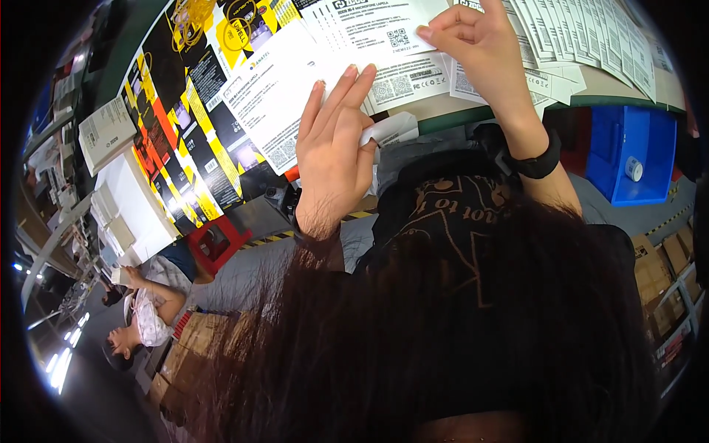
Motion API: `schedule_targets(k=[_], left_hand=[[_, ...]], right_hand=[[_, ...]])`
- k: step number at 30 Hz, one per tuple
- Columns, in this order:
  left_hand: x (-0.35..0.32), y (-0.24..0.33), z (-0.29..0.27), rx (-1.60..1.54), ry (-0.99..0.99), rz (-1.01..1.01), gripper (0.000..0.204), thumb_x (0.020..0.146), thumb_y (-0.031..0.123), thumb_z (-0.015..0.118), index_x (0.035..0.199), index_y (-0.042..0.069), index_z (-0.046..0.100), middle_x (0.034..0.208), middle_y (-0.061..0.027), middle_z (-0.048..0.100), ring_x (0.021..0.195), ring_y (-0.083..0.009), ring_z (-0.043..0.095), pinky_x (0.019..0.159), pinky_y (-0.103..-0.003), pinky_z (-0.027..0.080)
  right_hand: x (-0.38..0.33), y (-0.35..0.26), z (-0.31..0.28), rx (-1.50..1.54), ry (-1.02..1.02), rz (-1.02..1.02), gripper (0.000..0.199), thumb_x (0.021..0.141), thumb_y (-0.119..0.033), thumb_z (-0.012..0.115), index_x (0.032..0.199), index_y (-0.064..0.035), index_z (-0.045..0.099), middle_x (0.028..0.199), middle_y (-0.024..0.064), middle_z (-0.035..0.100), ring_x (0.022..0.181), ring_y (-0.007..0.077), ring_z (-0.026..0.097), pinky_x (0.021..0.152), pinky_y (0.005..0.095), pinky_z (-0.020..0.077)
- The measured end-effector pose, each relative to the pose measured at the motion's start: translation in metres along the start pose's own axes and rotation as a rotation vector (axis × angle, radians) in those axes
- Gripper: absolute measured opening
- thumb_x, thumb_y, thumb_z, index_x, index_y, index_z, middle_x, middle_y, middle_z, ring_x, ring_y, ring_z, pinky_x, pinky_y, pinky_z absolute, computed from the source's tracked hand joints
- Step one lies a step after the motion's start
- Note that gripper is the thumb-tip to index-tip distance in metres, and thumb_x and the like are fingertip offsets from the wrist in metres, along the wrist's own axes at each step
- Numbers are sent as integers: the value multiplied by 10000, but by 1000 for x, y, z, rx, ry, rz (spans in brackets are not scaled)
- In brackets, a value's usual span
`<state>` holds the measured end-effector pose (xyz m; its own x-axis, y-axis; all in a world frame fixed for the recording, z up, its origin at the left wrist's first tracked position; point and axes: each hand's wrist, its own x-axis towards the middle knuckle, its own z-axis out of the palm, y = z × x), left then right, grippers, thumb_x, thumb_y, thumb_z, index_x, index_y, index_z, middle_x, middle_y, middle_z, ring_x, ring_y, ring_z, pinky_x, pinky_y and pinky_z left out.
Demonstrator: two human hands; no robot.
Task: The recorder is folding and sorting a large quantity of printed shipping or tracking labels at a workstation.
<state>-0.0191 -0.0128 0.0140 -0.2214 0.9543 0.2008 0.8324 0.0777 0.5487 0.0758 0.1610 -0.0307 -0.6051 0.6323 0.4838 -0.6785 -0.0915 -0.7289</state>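
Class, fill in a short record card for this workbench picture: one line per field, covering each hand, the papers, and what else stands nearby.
Left hand: fingers stretched flat, resting on a white printed leaflet
Right hand: pinching the edge of a white sheet; black wristband on the wrist
Papers: fanned row of white leaflets at the far right; yellow-and-black flat cartons at the left
Nearby: blue bin below the table edge; another person at lower left
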Motion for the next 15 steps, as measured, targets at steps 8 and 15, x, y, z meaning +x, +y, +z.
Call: schedule_targets(k=[8,15], left_hand=[[0,-1,-2,7,1,-3,215,630,-41,586,778,39,452,1271,-122,507,1227,-274,432,1044,-444,267],[-3,-7,1,-65,78,40,210,634,-74,555,802,15,464,1260,-150,506,1209,-320,440,1027,-460,306]], right_hand=[[8,-32,29,-960,79,668,631,747,-5,664,1290,-31,343,831,82,532,680,141,537,604,232,443],[-8,-4,14,-1486,16,128,721,688,-101,729,1298,-40,350,1021,182,451,785,302,534,662,361,459]])
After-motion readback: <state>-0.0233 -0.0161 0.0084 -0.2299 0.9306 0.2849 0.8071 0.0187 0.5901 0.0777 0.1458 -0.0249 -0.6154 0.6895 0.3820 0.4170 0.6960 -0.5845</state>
